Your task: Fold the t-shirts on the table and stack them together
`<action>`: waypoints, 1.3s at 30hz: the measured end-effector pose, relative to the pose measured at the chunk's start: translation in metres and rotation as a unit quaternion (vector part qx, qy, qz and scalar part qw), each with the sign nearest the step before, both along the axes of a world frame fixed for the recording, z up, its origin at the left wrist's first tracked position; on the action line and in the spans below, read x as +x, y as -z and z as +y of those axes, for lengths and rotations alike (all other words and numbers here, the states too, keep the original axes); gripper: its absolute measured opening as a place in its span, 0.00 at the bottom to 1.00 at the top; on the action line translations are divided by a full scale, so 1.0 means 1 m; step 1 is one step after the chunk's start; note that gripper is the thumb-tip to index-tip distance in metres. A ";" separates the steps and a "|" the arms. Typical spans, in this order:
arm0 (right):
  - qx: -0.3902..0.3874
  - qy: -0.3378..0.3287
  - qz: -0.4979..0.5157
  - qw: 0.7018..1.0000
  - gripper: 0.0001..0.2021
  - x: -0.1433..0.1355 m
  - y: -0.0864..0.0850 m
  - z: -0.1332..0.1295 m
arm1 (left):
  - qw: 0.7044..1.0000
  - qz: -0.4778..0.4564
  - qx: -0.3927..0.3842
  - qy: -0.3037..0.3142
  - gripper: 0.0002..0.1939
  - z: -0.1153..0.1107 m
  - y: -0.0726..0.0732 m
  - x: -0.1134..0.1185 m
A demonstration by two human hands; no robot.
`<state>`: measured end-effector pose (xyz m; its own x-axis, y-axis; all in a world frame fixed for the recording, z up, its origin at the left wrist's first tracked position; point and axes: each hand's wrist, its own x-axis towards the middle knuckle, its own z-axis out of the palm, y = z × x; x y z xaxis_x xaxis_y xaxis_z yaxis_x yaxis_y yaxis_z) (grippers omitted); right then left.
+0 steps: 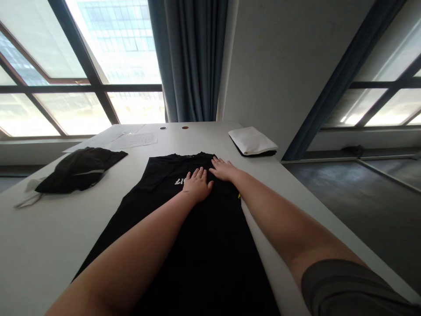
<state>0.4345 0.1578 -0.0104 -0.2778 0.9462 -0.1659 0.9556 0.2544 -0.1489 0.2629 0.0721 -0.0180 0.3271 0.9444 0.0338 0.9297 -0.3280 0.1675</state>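
A black T-shirt [210,245] lies spread out on the white table, its collar toward the far end. White lettering [179,181] shows on its chest, partly covered by my left hand [198,184]. That hand rests flat on the shirt's upper middle, fingers stretched out. Farther right, my right hand [222,169] lies palm down near the right shoulder, its fingers also extended. Neither hand grips anything. Under my right forearm a small yellow mark [239,196] peeks out at the shirt's side edge.
On the white table [49,245], a crumpled dark garment [82,169] with a pale cord sits at left. Papers [131,139] lie at the back left. Folded white cloth [252,140] rests on something black at the right edge. Curtains and windows stand behind.
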 end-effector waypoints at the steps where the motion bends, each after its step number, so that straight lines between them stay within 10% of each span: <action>1: 0.004 0.000 0.002 1.000 0.37 0.000 0.003 0.011 | 1.000 -0.001 0.000 -0.004 0.35 0.000 0.001 0.000; 9: 0.022 -0.001 0.047 0.999 0.36 0.005 0.019 0.056 | 0.999 -0.026 0.000 -0.020 0.37 0.005 0.005 0.001; 19: 0.162 0.068 0.145 0.974 0.41 0.044 -0.005 0.006 | 0.984 0.001 -0.016 -0.176 0.41 0.028 -0.017 -0.040; 28: 0.060 0.028 0.025 0.997 0.45 -0.019 0.023 -0.073 | 0.989 0.017 -0.032 -0.146 0.39 0.036 -0.014 -0.145; 39: 0.014 0.039 -0.018 0.999 0.45 -0.034 0.012 -0.033 | 0.991 0.019 -0.033 -0.131 0.40 0.060 0.005 -0.171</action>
<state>0.4008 0.1252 -0.0224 -0.1981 0.9689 -0.1481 0.9772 0.1834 -0.1072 0.0921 0.1317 -0.0235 0.0697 0.9968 -0.0390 0.9876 -0.0635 0.1437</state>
